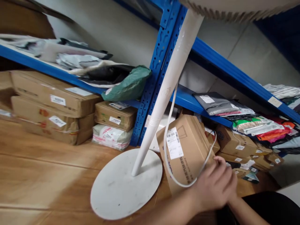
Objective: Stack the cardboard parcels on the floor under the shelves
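My left hand (214, 186) reaches in from the bottom and is closed, its fingers curled and slightly blurred. What is inside it, if anything, is hidden. My right hand (232, 192) is mostly behind the left, the two touching, and its fingers cannot be made out. A white power cord (167, 153) hangs in a loop from a white fan pole (167, 84) and passes close by my left hand. The pole leans in view and rises from a round white base (126, 187) on the floor. Behind the cord a cardboard box (187, 147) with a white label stands tilted.
A blue rack upright (156, 68) stands behind the pole. At left, labelled cartons (56, 100) sit under a shelf of bagged parcels (77, 59). More bagged parcels (217, 103) and cartons (236, 140) are at right. A ribbed fan head (234, 12) juts in at the top.
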### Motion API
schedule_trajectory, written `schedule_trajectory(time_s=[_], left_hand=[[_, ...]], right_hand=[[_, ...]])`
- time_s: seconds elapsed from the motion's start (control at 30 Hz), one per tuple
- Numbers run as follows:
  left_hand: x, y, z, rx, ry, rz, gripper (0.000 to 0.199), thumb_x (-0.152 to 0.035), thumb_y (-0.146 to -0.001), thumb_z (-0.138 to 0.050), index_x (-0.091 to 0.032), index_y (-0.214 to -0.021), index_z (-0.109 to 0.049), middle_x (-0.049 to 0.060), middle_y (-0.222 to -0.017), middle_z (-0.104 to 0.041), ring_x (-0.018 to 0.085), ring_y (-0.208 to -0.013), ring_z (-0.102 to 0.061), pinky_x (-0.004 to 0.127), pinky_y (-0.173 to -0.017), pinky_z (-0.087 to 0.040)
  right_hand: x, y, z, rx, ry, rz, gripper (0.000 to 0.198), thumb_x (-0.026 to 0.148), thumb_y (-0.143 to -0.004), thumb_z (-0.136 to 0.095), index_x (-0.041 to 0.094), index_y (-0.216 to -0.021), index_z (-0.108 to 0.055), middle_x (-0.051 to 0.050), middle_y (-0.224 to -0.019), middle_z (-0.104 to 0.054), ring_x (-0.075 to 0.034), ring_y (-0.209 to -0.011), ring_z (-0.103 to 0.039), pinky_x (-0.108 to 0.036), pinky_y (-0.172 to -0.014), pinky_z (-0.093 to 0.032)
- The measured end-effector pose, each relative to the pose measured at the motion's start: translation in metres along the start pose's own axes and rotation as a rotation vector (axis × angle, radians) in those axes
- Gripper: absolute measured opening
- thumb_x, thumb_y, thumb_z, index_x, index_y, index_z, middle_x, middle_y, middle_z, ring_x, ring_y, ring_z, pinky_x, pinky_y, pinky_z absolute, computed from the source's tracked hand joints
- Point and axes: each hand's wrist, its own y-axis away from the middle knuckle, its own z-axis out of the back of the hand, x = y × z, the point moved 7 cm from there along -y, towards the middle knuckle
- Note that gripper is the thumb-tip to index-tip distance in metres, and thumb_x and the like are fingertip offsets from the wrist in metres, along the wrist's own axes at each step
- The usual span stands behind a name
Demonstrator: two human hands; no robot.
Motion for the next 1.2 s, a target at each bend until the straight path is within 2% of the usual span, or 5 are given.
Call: schedule_trajectory(time_s=[0.1,0.27,0.4,0.8,1.2], left_hand=[[-0.004,0.099,0.029,-0.452,0.087,0.008,0.02,-0.023,-0.088,-0.066,-0.039,-0.099,-0.072,-0.005,-0.097,-0.074,0.014,-0.091,-0.065,0.031,-0.1,-0.055],[0.076,0.217,-0.017,-0.137,-0.022,0.804,0.078,-0.039,-0.085,-0.071,-0.024,-0.155,-0.039,0.022,-0.148,-0.051,0.041,-0.139,-0.052,0.065,-0.11,-0.05],[0.119,0.257,-0.042,-0.058,0.124,1.12,0.091,-0.045,-0.083,-0.071,-0.019,-0.16,-0.03,0.026,-0.161,-0.029,0.046,-0.155,-0.031,0.071,-0.12,-0.036],[0.167,0.244,-0.009,-0.375,0.53,1.413,0.097,-0.064,-0.068,-0.077,-0.02,-0.151,-0.054,0.017,-0.16,-0.051,0.039,-0.152,-0.042,0.056,-0.126,-0.035],[0.168,0.212,0.045,-0.378,0.568,1.634,0.076,-0.065,-0.056,-0.076,-0.018,-0.115,-0.078,0.013,-0.138,-0.071,0.043,-0.133,-0.061,0.052,-0.113,-0.05]], right_hand=[[0.007,-0.006,-0.021,-0.043,-0.09,-0.014,0.073,0.051,-0.06,-0.085,0.027,-0.121,-0.052,-0.007,-0.116,-0.066,-0.034,-0.109,-0.064,-0.048,-0.095,-0.053],[0.026,-0.011,-0.064,-0.199,-0.122,-0.045,0.072,0.039,-0.056,-0.079,0.022,-0.12,-0.054,-0.008,-0.124,-0.06,-0.033,-0.118,-0.057,-0.048,-0.107,-0.043],[0.041,-0.006,-0.095,-0.238,0.02,-0.045,0.071,0.027,-0.053,-0.08,0.024,-0.119,-0.055,-0.011,-0.124,-0.059,-0.038,-0.12,-0.054,-0.054,-0.108,-0.039],[0.072,-0.033,-0.1,0.098,-0.028,0.148,0.079,0.055,-0.067,-0.088,0.028,-0.138,-0.066,-0.008,-0.113,-0.056,-0.033,-0.11,-0.063,-0.049,-0.099,-0.054],[0.103,-0.021,-0.103,-0.03,-0.08,0.196,0.052,0.059,-0.095,-0.061,0.023,-0.133,-0.058,-0.015,-0.129,-0.064,-0.032,-0.123,-0.063,-0.049,-0.099,-0.053]])
